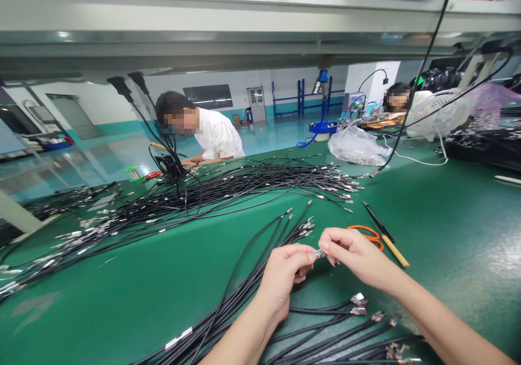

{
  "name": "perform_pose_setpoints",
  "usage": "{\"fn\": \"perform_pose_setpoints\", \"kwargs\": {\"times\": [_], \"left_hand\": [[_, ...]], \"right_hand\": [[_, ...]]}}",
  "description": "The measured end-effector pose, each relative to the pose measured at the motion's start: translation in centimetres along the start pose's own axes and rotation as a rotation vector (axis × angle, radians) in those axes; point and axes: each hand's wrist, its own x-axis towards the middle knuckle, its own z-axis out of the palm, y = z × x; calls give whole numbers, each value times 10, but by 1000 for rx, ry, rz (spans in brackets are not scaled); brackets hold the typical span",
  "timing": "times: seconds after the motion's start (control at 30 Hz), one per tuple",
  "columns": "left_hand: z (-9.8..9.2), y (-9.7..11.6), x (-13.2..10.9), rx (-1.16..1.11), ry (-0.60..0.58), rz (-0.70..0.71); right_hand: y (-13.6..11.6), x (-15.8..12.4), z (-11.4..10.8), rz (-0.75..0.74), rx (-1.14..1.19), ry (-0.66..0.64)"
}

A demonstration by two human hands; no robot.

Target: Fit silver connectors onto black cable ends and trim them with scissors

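Observation:
My left hand (285, 272) pinches a small silver metal connector (319, 253) between thumb and forefinger. From the other side, my right hand (355, 253) has its fingertips closed on the same connector. Any cable running from it is hidden behind my left hand. Black cables (248, 283) with metal ends pass beneath and beyond my left hand. In front of my forearms lie more black cables (337, 340), their ends fitted with shiny connectors (358, 299) and some copper colour showing. Just past my right hand are orange-handled scissors (368, 233), partly covered by it.
A wooden-handled tool (395, 251) and a black pen-like tool (378, 221) lie at right on the green table (459, 234). A large cable bundle (244, 183) spans the far side. Beyond are a plastic bag (358, 145), a fan (439, 115) and two people. A shelf (244, 12) hangs overhead.

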Motion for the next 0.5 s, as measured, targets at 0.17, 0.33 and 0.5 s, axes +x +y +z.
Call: {"fn": "perform_pose_setpoints", "kwargs": {"times": [0.17, 0.33, 0.5], "left_hand": [[-1, -2, 0, -14, -30, 0], [1, 0, 0, 28, -4, 26], [1, 3, 0, 42, 0, 17]], "right_hand": [[1, -1, 1, 15, -36, 21], [0, -1, 1, 26, -75, 46], [2, 0, 1, 22, -47, 33]]}}
